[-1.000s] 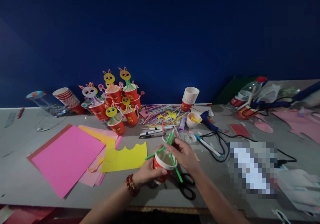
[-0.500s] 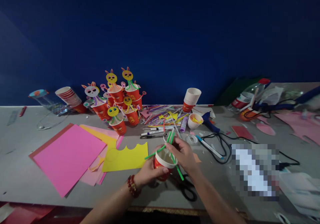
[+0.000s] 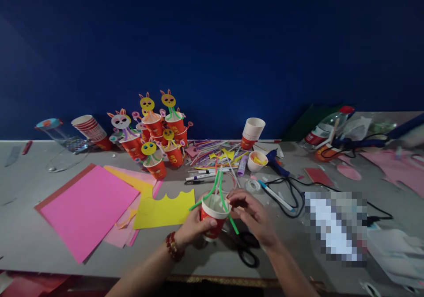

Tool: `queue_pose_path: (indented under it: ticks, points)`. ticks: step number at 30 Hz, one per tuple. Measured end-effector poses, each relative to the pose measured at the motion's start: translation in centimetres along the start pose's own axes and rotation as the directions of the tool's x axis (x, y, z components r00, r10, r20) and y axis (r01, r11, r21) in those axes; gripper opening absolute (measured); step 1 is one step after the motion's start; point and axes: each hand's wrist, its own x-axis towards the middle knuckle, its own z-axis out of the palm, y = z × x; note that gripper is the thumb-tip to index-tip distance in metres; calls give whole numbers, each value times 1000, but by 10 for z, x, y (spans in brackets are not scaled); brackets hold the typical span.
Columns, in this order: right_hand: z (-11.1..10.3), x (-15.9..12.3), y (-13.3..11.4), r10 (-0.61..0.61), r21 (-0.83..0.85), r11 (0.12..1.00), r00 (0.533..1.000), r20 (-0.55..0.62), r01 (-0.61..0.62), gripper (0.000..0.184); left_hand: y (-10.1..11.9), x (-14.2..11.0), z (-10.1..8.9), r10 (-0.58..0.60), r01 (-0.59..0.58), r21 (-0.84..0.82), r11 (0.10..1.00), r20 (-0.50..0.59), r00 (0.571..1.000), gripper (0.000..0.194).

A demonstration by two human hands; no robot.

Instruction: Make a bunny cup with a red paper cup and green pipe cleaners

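My left hand (image 3: 195,224) is wrapped round a red and white paper cup (image 3: 212,226), held slightly tilted above the table. Two bent green straws (image 3: 220,190) rise close together from the cup, and their lower arms spread out over its rim to the left and right. A thin white stick stands between them. Beside the rim on the right is my right hand (image 3: 253,215), its fingers loosely curled and apart, fingertips close to the right straw. Black-handled scissors (image 3: 249,255) lie partly hidden below the cup.
Yellow paper (image 3: 165,213) and pink sheets (image 3: 89,211) lie left. Behind stand decorated cups with rabbit faces (image 3: 155,169), a pile of straws and pipe-cleaner-like strips (image 3: 212,149), and stacked cups (image 3: 253,131). A blue glue gun (image 3: 278,162) trails a black cable rightward.
My right hand has let go of the green straws' upper ends and moved down and right, beside the rim. The straws' tops show uncovered. My left hand keeps hold of the cup.
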Motion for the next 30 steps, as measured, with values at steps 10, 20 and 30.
queue_pose_path:
  ticks: [10, 20, 30]
  points:
    - [4, -13, -1, -271, -310, 905, 957, 107, 291, 31, -12, 1, -8, 1, -1, -17, 1000, 2, 1000, 65]
    - [-2, -10, 4, -270, -285, 912, 955, 122, 295, 24, -5, 0, -9, 7, -6, -9, 1000, 49, 999, 63]
    - [-9, 2, -10, -265, -186, 936, 946, 188, 299, 14, 4, 3, -10, 29, -39, 95, 995, 113, 993, 85]
